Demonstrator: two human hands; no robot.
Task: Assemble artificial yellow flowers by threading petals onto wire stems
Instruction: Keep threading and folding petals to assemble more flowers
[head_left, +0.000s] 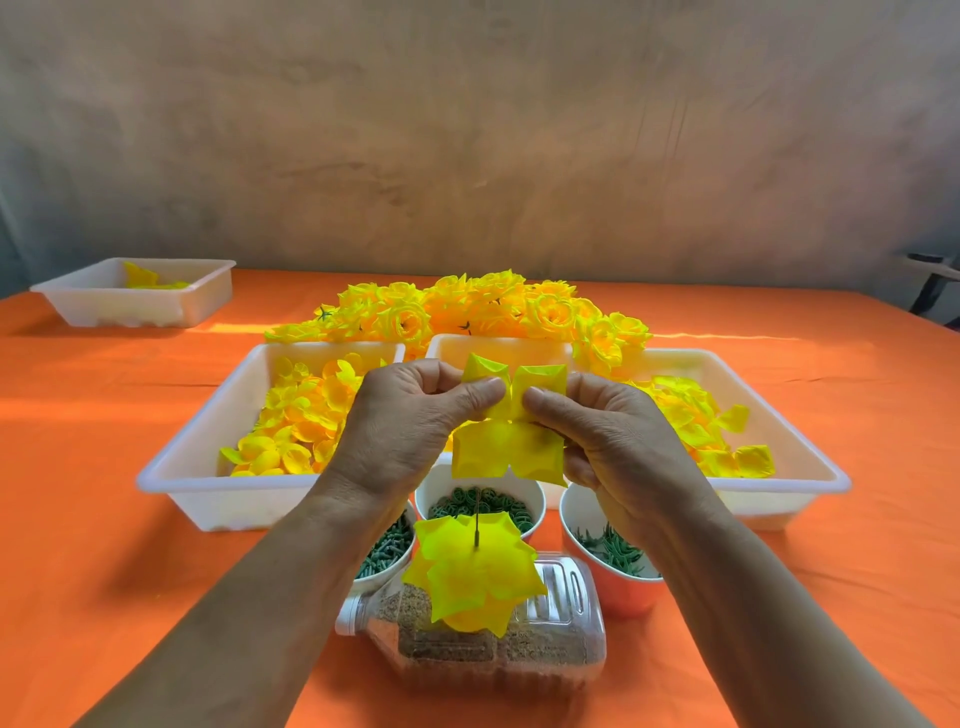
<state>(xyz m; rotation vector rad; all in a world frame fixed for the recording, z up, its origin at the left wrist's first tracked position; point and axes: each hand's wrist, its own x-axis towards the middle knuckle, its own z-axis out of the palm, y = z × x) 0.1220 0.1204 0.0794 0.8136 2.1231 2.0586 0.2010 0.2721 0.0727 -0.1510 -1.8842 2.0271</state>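
Sand-filled clear plastic bottle (545, 639) lying at worktop's near edge, thin wire stem (476, 525) standing in it, carrying threaded yellow fabric petals (472, 577). Above: left hand (400, 426), right hand (613, 436), each grip pinching four-lobed yellow petal piece (498, 452). Likely needing: centring its hole over wire tip.

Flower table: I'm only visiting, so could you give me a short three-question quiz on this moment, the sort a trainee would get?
1. True or false: the left hand and the right hand both pinch one yellow petal piece.
2. The wire stem pokes up through: A) threaded petals over the plastic bottle; B) a heap of petals inside a white tray; C) a cup.
3. How many cups of green parts stand by the bottle?
Key: 1 true; 2 A; 3 three.
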